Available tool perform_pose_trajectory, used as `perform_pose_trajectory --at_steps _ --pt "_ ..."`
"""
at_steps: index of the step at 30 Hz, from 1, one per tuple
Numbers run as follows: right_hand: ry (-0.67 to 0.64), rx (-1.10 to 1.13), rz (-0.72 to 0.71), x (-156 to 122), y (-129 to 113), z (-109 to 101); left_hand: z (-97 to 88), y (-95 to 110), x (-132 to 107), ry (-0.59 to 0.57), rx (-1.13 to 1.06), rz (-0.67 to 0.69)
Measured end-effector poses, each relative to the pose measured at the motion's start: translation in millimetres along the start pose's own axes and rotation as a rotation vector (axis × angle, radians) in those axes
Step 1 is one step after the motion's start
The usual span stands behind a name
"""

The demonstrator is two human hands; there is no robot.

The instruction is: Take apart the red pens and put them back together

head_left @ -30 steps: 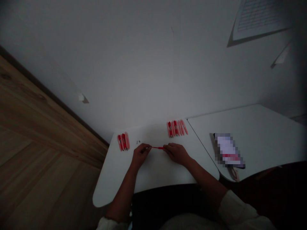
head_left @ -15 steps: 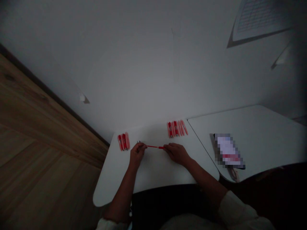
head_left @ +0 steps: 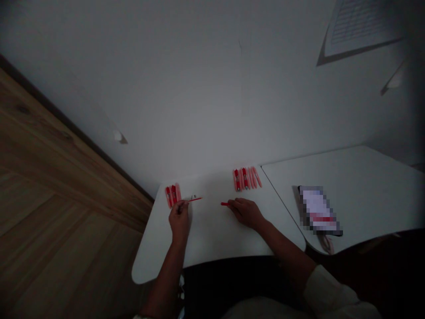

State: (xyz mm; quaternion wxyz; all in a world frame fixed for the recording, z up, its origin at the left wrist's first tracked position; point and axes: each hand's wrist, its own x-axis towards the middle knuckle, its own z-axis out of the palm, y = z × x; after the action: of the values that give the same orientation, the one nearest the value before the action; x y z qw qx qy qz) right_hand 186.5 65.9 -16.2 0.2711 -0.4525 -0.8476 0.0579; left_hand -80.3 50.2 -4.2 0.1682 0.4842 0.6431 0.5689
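A white wall met a pale wooden floor as a person sat at a white desk, a second white desk lying directly beside it on the right. On that second desk lay a flat object, blurred out and impossible to identify, with a thin cord near its lower end. A lined pale panel showed high on the wall.

Two groups of red-and-pink pens lay on the first desk, side by side and tilted slightly: the left group near the desk's far edge and the right group farther along that edge. Small grey parts, too small to name, sat just right of the left group.

Both forearms reached forward from the lap, well apart. The left hand stood raised, just in front of the left group, its fingers pressed together and pinching the end of a thin red rod that angled away to the right. The right hand lay low on the desk, fingers curled together over a short red piece whose tip protruded toward the left hand. A clear gap separated the two red pieces.
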Motion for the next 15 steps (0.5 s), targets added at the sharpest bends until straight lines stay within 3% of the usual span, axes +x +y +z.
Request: perform_pose_trajectory --at_steps 4,9,15 --pt "-0.004 0.007 -0.001 -0.1 0.0 -1.1 -0.4 9.2 -6.2 0.113 0.265 0.087" --pt "-0.001 0.007 0.001 0.2 -0.1 -1.2 1.9 21.6 -17.8 0.015 0.608 0.188" --pt "-0.008 0.012 -0.002 0.1 -0.8 -2.1 10.1 24.6 -29.9 -0.094 0.890 0.104"
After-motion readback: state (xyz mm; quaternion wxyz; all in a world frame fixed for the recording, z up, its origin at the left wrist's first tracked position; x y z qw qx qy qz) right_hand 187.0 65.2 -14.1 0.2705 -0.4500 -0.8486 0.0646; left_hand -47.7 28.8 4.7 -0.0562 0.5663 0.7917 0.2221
